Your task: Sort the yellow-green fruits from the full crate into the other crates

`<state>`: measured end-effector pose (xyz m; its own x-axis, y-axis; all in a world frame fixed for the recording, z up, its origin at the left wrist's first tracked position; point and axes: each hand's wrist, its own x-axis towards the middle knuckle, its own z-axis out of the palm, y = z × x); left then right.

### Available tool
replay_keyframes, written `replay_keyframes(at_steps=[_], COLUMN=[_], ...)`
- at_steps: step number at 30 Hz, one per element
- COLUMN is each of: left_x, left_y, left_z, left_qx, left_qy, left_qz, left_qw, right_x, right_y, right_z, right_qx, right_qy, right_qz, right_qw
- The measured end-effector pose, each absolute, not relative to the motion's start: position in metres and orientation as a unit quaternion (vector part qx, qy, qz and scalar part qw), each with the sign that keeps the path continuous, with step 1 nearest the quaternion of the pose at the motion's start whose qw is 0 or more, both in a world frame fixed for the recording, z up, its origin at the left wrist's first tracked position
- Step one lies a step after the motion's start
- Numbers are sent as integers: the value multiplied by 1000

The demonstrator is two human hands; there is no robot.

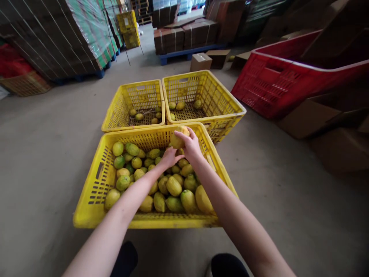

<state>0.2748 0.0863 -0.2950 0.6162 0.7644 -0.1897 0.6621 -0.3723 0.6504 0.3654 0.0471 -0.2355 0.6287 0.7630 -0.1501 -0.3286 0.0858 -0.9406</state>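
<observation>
Nearest, the person's dark shoes (229, 265) are showing below the yellow front crate (150, 222). Inside it, a pile of green and yellow fruit (174, 186) is lying loose, with both forearms extending over it. The left hand (169, 157) is hovering or resting over the pile's far part; its fingertips are hiding from view, so I cannot tell whether it is gripping anything. Just beyond, the right hand (190, 143) is curling round one yellowish fruit (177, 141), holding it near the front crate's far rim. The step in hand is seemingly that of handling a single fruit; the next move is probably calling for a secure but gentle grip and room above that rim. Farther off, the left rear crate (133, 129) and right rear crate (223, 94) are standing side by side, each containing a few fruits. A red crate (268, 82) is standing to their right, and wrapped cartons (198, 34) are filling the background.
</observation>
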Motion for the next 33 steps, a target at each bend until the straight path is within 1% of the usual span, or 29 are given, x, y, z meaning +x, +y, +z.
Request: replay_keyframes(at_steps=[3, 6, 9, 11, 13, 18, 22, 26, 33], left_x=[243, 207, 178, 166, 160, 163, 167, 165, 162], left_y=[104, 122, 133, 135, 134, 127, 123, 122, 123], left_z=[-285, -269, -256, -253, -254, -263, -262, -259, -257], left_qx=[719, 611, 538, 523, 535, 594, 643, 664, 619], left_qy=[456, 483, 457, 438, 437, 431, 399, 399, 386], left_qz=[215, 328, 400, 412, 408, 423, 433, 425, 472], left_qw=[479, 535, 585, 603, 597, 531, 490, 467, 495], right_x=[363, 355, 338, 324, 313, 306, 313, 313, 305], right_y=[44, 48, 60, 68, 72, 62, 53, 52, 52], right_z=[-229, -224, -225, -229, -236, -252, -256, -255, -257], right_qx=[-592, -614, -596, -595, -604, -616, -631, -636, -606], right_qy=[-267, -357, -437, -479, -508, -554, -539, -523, -546], right_qz=[320, 245, 213, 195, 172, 119, 89, 71, 70], right_qw=[690, 660, 639, 615, 590, 547, 551, 562, 574])
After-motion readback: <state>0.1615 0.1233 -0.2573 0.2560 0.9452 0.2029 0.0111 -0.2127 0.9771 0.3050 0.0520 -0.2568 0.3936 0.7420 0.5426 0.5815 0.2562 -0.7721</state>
